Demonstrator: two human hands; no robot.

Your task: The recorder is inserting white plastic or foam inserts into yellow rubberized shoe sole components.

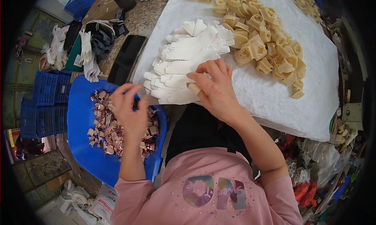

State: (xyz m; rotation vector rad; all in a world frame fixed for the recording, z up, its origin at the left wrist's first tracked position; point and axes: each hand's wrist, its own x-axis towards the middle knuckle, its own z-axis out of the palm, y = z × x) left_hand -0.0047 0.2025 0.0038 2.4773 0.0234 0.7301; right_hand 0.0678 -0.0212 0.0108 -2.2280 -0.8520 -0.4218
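the bench (pixel 150 17) is mottled brown and grey where bare, its textured cloth (pixel 309 96) plain white. flat notched paper-like strips (pixel 192 49) are pure white; curled ring-like pieces (pixel 258 47) are creamy tan. the plastic tray (pixel 80 107) is solid blue, its angular scraps (pixel 111 137) metallic copper-pink and beige. the dusty-pink shirt (pixel 176 166) has dark speckles and a multicoloured print (pixel 235 195); the trousers (pixel 199 125) are black.

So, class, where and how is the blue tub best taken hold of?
Probably hold the blue tub by its left rim, coming from the left: that edge lies bare, while shiny pieces lie inward and the left forearm crosses further right.
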